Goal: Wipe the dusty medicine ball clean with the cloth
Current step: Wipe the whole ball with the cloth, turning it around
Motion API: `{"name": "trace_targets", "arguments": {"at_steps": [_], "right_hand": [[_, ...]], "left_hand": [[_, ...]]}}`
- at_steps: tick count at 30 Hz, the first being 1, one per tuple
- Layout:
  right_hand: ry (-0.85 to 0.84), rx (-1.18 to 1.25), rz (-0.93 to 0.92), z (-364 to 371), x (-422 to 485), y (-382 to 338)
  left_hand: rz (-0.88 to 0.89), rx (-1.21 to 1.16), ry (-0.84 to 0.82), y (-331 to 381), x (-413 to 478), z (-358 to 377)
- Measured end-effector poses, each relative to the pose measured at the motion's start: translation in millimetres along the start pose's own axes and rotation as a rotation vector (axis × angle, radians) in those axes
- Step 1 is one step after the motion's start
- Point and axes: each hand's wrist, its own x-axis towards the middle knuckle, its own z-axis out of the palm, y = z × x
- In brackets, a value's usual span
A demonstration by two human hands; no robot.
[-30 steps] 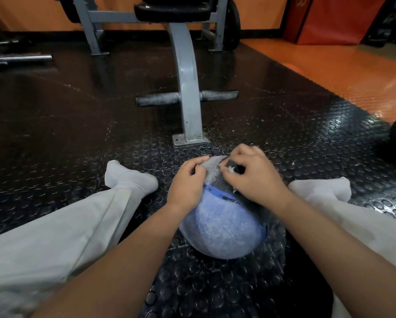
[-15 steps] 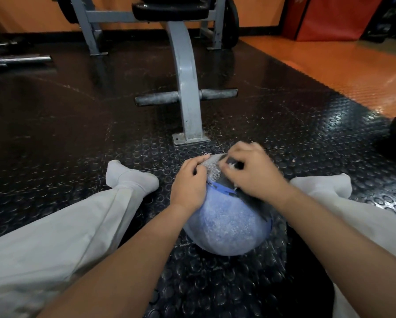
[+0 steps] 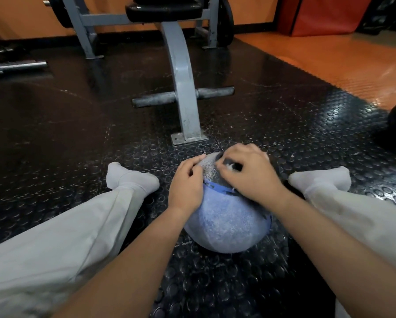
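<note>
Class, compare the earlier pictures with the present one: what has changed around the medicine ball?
The right hand, gripping the dark cloth, edged slightly left across the top of the medicine ball. Nothing was taken or released. The left hand still steadies the ball, which stays between the legs.

Your left hand [image 3: 186, 188] cups the upper left side of the medicine ball [image 3: 226, 222], its fingers bent round the curve. The bare forearm reaches in from below and left of the ball. Your right hand [image 3: 249, 177] lies on the ball's top right, fingers curled tight and pinching a dark cloth [image 3: 234, 166] against it. That forearm enters from below and right of the ball.
</note>
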Motion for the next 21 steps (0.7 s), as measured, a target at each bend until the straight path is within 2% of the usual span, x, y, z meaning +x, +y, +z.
{"name": "trace_targets", "arguments": {"at_steps": [3, 5, 6, 9, 10, 11, 12, 14, 16, 17, 19, 21], "right_hand": [[-0.127, -0.06, -0.289, 2, -18, -20], [-0.171, -0.011, -0.321, -1, -12, -8], [-0.153, 0.054, -0.253, -3, -6, 3], [-0.065, 0.321, 0.28, -16, 16, 29], [-0.075, 0.313, 0.392, -15, 16, 35], [-0.065, 0.265, 0.408, -12, 14, 39], [-0.044, 0.22, 0.362, -8, 10, 39], [0.006, 0.218, 0.154, -3, -5, 30], [-0.014, 0.193, -0.022, -4, -18, 21], [-0.034, 0.175, -0.083, -6, -23, 17], [-0.082, 0.175, -0.175, -10, -28, 13], [-0.096, 0.218, -0.169, -6, -27, 15]], "left_hand": [[0.013, -0.024, 0.005, -8, -2, -5], [0.02, -0.014, 0.006, -13, -4, -7], [0.021, 0.004, 0.009, -13, -4, -7], [-0.015, 0.047, 0.019, -11, -4, -6], [-0.019, 0.065, 0.026, -9, -5, -4], [-0.02, 0.095, 0.034, -5, -6, -2], [-0.026, 0.148, 0.037, -1, -4, -2], [-0.058, 0.362, 0.012, 9, 8, -7], [-0.079, 0.564, -0.093, 20, 27, -12], [-0.075, 0.593, -0.175, 24, 34, -13], [-0.083, 0.503, -0.325, 30, 40, -12], [-0.144, 0.334, -0.405, 33, 34, -13]]}}
